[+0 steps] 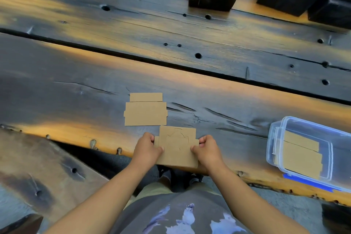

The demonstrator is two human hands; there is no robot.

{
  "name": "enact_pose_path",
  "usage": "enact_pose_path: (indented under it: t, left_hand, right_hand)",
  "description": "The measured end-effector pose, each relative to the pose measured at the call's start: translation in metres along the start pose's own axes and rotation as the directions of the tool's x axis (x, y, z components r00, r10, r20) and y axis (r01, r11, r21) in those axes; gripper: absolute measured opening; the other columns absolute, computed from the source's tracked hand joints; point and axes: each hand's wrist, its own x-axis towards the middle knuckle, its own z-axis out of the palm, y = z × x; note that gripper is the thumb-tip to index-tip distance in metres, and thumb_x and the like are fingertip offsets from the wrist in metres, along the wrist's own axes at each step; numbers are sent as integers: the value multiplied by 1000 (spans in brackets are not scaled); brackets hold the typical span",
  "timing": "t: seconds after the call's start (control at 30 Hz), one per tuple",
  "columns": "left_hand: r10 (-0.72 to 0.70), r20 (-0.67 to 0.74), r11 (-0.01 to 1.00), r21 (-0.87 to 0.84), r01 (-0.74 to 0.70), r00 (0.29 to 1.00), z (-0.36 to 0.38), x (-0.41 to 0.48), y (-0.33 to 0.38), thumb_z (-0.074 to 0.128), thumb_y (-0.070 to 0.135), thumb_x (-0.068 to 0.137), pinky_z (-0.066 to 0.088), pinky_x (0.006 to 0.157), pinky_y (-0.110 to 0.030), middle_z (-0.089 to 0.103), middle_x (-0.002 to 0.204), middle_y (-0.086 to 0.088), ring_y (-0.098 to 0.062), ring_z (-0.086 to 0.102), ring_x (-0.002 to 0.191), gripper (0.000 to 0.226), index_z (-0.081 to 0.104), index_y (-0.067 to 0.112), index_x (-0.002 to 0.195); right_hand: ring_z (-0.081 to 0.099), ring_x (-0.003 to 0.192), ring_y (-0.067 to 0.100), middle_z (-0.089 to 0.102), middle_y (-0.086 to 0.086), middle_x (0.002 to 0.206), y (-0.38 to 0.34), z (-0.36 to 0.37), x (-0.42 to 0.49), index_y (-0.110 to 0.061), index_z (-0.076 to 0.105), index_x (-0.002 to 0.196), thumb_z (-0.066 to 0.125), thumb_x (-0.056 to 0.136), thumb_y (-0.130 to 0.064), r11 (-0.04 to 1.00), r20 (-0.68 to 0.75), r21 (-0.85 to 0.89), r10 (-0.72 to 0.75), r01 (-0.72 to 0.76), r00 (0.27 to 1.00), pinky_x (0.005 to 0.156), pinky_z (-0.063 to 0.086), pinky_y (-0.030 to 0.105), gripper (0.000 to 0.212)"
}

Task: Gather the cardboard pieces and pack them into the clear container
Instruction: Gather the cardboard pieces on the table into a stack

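While both hands, left [147,147] and right [207,148], pinch the flat brown cardboard piece [177,146] by its side edges, it looks light, stiff, easily creased.

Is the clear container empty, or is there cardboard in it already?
Not empty: cardboard already lies flat inside the container.

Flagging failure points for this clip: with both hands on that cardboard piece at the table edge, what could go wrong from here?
1. The held cardboard piece overhangs the table edge, pinched only at its sides by the left hand and right hand; a slip could drop it to the floor.
2. The clear container also sits near the edge and might get nudged off.
3. The two pieces farther back could be forgotten.
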Motion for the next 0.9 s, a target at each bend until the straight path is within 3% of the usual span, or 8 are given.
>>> enact_pose_path:
  t: [0.1, 0.33, 0.43, 0.53, 0.7, 0.9]
  left_hand:
    - [-21, -50, 999, -31, 19, 999, -7, -8, 6, 74, 17, 80, 49, 70, -34, 58, 87, -5, -25, 61, 83, 28, 53, 9, 97]
    - [-3, -221, 1000, 28, 9, 975, -24, -12, 13, 72, 21, 81, 35, 54, -23, 57, 90, -7, -19, 53, 76, 25, 52, 9, 90]
    - [45, -253, 994, 105, -18, 966, -37, -6, 12, 69, 23, 84, 35, 60, -26, 51, 93, -3, -18, 48, 77, 24, 47, 14, 88]
    - [59, -241, 991, 132, -28, 969, -54, 9, 7, 66, 26, 86, 41, 71, -31, 52, 99, -5, -20, 51, 85, 23, 47, 15, 93]
    - [74, -174, 983, 176, -43, 982, -92, 49, -2, 66, 30, 85, 39, 70, -33, 51, 97, -5, -21, 48, 83, 26, 46, 15, 92]
    - [139, -120, 976, 183, -116, 983, -116, 88, 0, 66, 29, 85, 34, 62, -33, 43, 84, 2, -19, 44, 76, 26, 43, 16, 84]
  right_hand:
    - [56, 75, 16, 57, -4, 81, -13, -6, 2, -22, 46, 86, 69, 82, -15, 996, 42, -33, -76, 77, 996, 70, 47, 35, 25]
    - [55, 83, 23, 59, 7, 94, -54, -8, 5, -12, 48, 93, 63, 80, -9, 932, 146, -214, -265, 292, 953, 74, 48, 41, 19]
    - [57, 87, 26, 60, 8, 95, -72, 1, 5, -11, 48, 94, 61, 80, -7, 900, 160, -266, -313, 346, 936, 74, 48, 42, 19]
    - [57, 87, 28, 59, 8, 95, -92, 16, 8, -11, 48, 95, 59, 79, -8, 885, 137, -299, -331, 357, 934, 72, 48, 42, 20]
    - [54, 88, 25, 58, 8, 97, -126, 44, 18, -10, 47, 97, 63, 81, -10, 905, 110, -290, -293, 312, 950, 67, 39, 35, 23]
    - [57, 90, 27, 59, 6, 98, -149, 66, 26, -14, 47, 95, 60, 81, -10, 946, 19, -242, -218, 216, 976, 78, 50, 43, 19]
